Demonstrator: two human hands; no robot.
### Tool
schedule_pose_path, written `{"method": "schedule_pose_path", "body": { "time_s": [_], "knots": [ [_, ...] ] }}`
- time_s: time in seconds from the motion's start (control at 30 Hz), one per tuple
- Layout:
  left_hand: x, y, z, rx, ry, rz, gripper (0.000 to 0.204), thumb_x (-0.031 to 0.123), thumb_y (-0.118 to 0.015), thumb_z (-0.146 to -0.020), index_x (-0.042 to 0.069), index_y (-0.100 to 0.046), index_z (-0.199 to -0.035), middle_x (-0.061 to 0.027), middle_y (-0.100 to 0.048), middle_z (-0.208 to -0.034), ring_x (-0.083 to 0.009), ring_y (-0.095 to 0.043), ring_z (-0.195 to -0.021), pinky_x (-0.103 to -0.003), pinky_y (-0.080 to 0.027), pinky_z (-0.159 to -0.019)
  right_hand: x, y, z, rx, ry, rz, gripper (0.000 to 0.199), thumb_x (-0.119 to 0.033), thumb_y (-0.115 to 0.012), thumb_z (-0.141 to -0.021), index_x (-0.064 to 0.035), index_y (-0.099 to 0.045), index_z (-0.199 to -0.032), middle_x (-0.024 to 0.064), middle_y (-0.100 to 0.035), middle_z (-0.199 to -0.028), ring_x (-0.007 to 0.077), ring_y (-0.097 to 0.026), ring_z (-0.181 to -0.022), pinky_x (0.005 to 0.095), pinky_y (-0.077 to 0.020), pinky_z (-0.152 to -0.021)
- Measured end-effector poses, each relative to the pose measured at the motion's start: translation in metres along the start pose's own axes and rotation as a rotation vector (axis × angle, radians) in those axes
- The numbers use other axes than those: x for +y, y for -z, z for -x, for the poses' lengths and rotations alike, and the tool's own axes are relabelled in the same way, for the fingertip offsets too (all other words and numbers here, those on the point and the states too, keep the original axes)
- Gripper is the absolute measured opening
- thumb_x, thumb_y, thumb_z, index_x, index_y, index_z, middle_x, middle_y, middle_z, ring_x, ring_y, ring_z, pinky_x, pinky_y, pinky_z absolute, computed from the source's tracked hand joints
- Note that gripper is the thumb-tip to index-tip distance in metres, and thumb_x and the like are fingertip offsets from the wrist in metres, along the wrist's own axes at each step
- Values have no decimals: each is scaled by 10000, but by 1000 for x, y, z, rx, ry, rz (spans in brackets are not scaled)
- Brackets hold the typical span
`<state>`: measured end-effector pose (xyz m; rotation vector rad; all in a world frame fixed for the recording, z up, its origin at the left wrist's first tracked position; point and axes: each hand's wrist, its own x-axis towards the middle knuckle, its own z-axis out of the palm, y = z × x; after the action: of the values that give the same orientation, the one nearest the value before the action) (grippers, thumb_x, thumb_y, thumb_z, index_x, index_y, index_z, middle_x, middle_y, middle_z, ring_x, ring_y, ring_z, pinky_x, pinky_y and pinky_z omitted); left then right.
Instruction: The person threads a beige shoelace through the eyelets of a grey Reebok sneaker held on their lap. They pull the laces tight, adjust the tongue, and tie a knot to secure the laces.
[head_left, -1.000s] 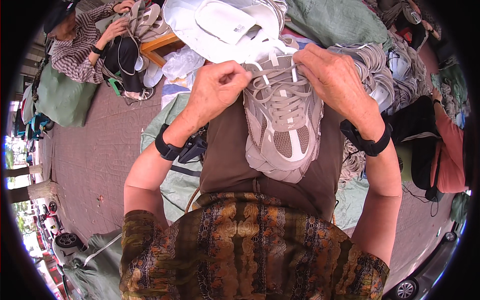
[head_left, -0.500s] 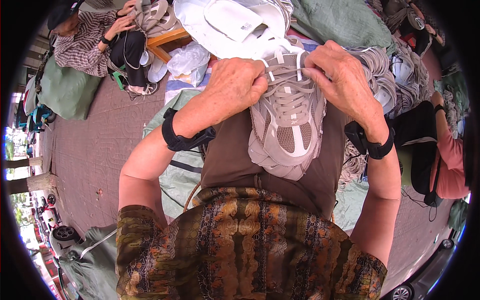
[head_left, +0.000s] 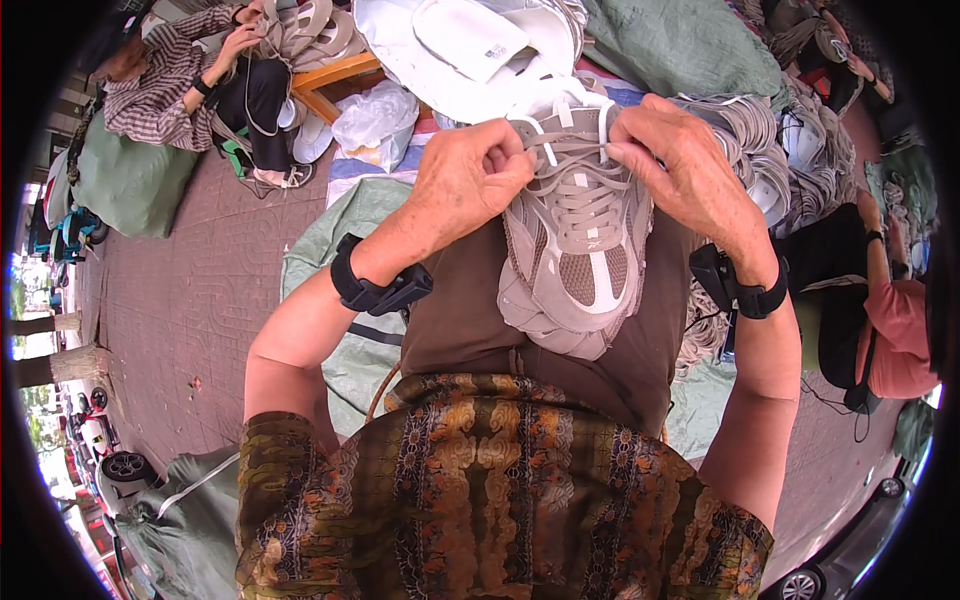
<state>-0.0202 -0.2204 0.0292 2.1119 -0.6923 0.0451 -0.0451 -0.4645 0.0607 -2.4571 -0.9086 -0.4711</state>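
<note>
On my lap lies a grey-beige shoe upper (head_left: 587,270) with mesh panels, its toe toward me, on top of more pieces of the same colour. A flat greyish shoelace (head_left: 585,205) crosses its front in rows. Left of the eyelets, my left hand (head_left: 468,172) is closed with thumb and forefinger together on the lace; its other fingers curl into the palm. My right hand (head_left: 685,155) pinches the lace by the upper's right eyelets. White loops (head_left: 603,128) stand at the collar end. The fingertips are partly hidden.
Beyond the upper are a white sack (head_left: 385,40) with white flat pieces and a clear plastic bag (head_left: 375,125). Bundled uppers (head_left: 765,160) lie to the right. A person in a checked shirt (head_left: 165,90) sits at left, another in pink (head_left: 900,330) at right. Green sacks (head_left: 140,175) stand around.
My left hand has shifted slightly down and its fingers have turned more into view. The right hand stays beside the eyelets, and the upper lies nearly still.
</note>
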Motion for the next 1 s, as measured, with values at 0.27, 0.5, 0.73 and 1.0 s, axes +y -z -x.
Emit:
{"method": "schedule_pose_path", "body": {
  "time_s": [0.27, 0.5, 0.73, 1.0],
  "knots": [
    [1, -4, 0, 169, -406, -496, 173, 152, -682, -759, 58, -569, -850, -78, -574, -727, -253, -601, -649, -375, -476, -554, 2, 1, -2, -30, -65, -39, 154, -163, -570, -859, -12, -557, -829, 180, -560, -783, 388, -513, -809, 462, -421, -707],
    [-7, -9, -7, 152, -620, -743, 131, 128, -655, -746, 54, -556, -790, -58, -526, -716, -229, -575, -664, -349, -469, -586, -1, 3, -3, -58, -49, -47, 164, -166, -581, -854, -8, -554, -820, 185, -563, -780, 394, -511, -803, 470, -418, -704],
    [-11, -3, -9, -39, -461, -521, 100, 97, -605, -790, 27, -566, -731, -64, -573, -646, -197, -590, -592, -321, -462, -529, 5, -2, 4, -97, -102, -291, 204, -160, -617, -883, 6, -516, -821, 94, -455, -695, 239, -454, -668, 344, -383, -631],
    [-22, 2, -28, -335, 492, 786, 216, 150, -574, -897, 5, -650, -756, -50, -604, -626, -110, -548, -491, -239, -446, -440, 28, -2, -7, -34, -368, -653, 268, -243, -550, -963, -55, -507, -776, -74, -422, -689, 47, -370, -665, 212, -318, -611]
  ]
}}
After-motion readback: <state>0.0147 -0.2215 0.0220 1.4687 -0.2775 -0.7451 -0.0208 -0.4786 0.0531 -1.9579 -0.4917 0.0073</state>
